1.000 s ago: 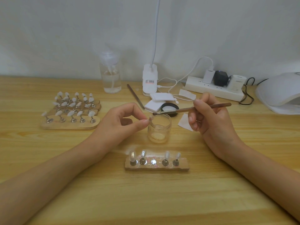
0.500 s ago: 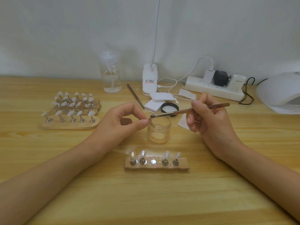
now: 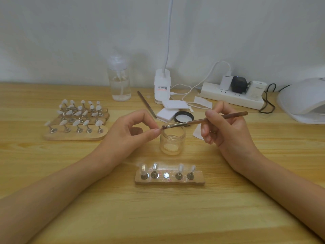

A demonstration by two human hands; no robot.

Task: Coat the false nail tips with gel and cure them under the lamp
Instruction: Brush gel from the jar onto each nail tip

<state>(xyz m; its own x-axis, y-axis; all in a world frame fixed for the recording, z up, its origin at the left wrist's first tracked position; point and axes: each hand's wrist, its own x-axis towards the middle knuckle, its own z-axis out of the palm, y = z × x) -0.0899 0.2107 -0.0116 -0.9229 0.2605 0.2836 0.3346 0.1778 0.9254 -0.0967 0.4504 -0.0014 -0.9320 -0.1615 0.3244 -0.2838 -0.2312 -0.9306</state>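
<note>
Hands: left hand (image 3: 130,136) has thumb and forefinger tips pressed together at the brush bristles; what they pinch cannot be told. Right hand (image 3: 226,127) pinches the brush (image 3: 198,121) mid-handle, pen-fashion.
Brush axis: near-horizontal, long axis running left-right. Bristles point left and slightly down, over the jar rim; the handle end points right, toward the curing lamp (image 3: 302,101).
Jar: clear glass jar (image 3: 172,140), open and upright, between the hands, with a thin pale layer at the bottom. Black lid (image 3: 183,117) lies just behind it.
Near holder: wooden holder (image 3: 197,179) in front of the jar carries four nail tips (image 3: 143,169) upright on metal stands. The middle position shows a bare metal disc.
Far holders: wooden holders (image 3: 73,136) at left, one behind another, with rows of white tips.
Bottle: pump bottle (image 3: 119,81) near the wall, partly filled with clear liquid.
Surface: light wooden table (image 3: 158,217).
Room: plain white wall (image 3: 70,41), with a power strip (image 3: 228,98) and desk-lamp base (image 3: 162,88) along it.
</note>
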